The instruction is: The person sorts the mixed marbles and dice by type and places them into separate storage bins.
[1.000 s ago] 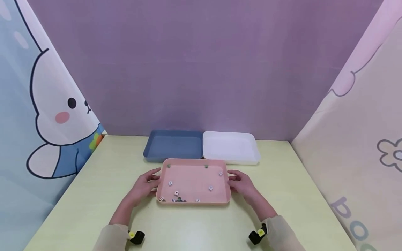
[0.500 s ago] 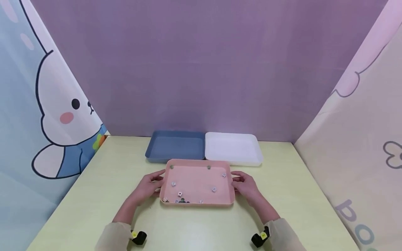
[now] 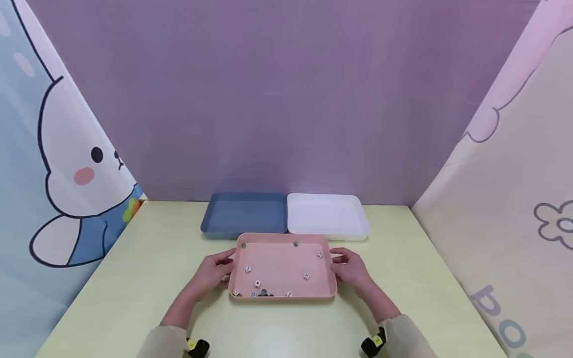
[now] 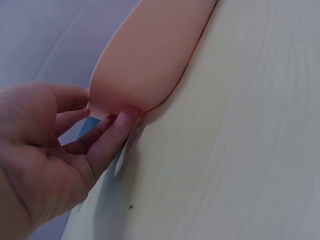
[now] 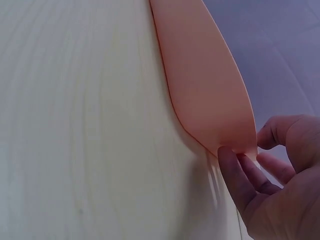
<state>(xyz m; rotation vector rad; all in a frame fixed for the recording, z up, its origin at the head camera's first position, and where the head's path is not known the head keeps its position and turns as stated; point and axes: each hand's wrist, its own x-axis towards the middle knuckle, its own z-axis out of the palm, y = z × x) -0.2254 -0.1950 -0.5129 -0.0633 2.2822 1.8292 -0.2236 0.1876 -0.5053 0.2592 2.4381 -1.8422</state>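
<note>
A shallow pink tray (image 3: 277, 263) sits low at the table's middle, between both hands. Several small white dice (image 3: 306, 276) lie scattered in it, with a few small dark green pieces (image 3: 263, 292) along its near wall and two more near its far corners. My left hand (image 3: 212, 271) holds the tray's left end; in the left wrist view its fingertips (image 4: 131, 111) meet the outer wall and lower edge. At the right end my right hand (image 3: 351, 268) grips in mirror fashion, fingertips (image 5: 227, 152) at the lower edge in the right wrist view.
Behind the pink tray, a blue tray (image 3: 243, 216) and a white tray (image 3: 328, 216) stand side by side against the purple backdrop (image 3: 277, 99). Printed cloth panels flank the pale table (image 3: 286, 328). A black wrist device (image 3: 198, 348) shows at the left sleeve.
The pink tray and both hands have shifted slightly right relative to the blue and white trays. The dice keep their places in the tray. The head view has swayed a little.
</note>
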